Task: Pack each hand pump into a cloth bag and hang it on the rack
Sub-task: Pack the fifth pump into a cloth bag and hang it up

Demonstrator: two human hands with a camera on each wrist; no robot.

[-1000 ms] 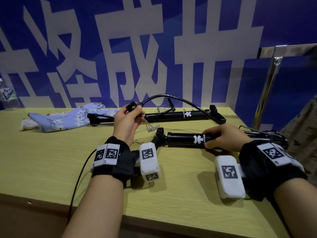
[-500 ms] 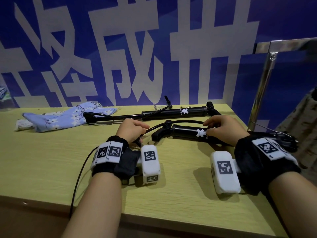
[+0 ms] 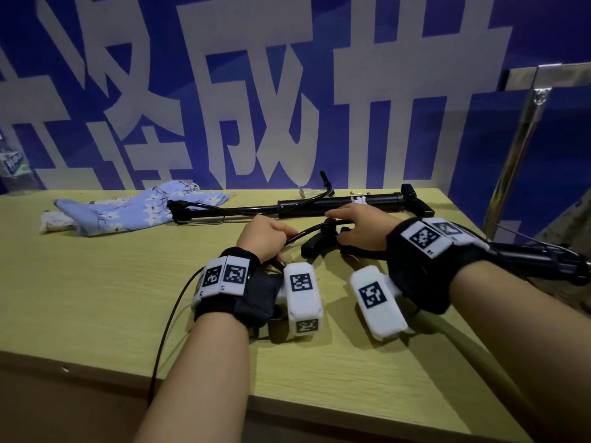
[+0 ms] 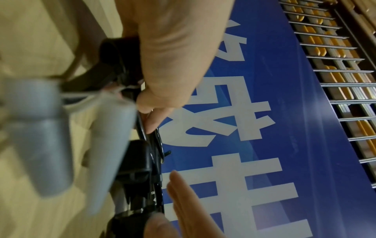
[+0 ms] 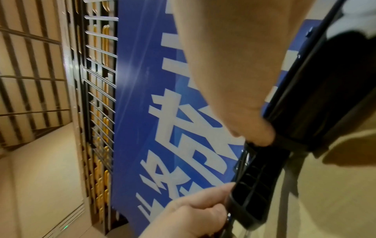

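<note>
Pinching the hose point(image 4: 151, 141), the left hand point(image 3: 263, 239) hides the fingertips point(image 4: 150, 127) the wrist view shows.

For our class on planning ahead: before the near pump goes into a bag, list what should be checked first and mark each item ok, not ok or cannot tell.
1. Hose gathered against the near pump: not ok; the left hand pinches the hose, which arches loose.
2. Pump steadied: ok; the right hand rests on its barrel.
3. Blue floral bag within reach: ok; it lies flat on the table, far left.
4. Bag mouth open: cannot tell.
5. Far pump out of the way: ok; it lies behind, apart.
6. Rack free to take a bag: cannot tell.
</note>
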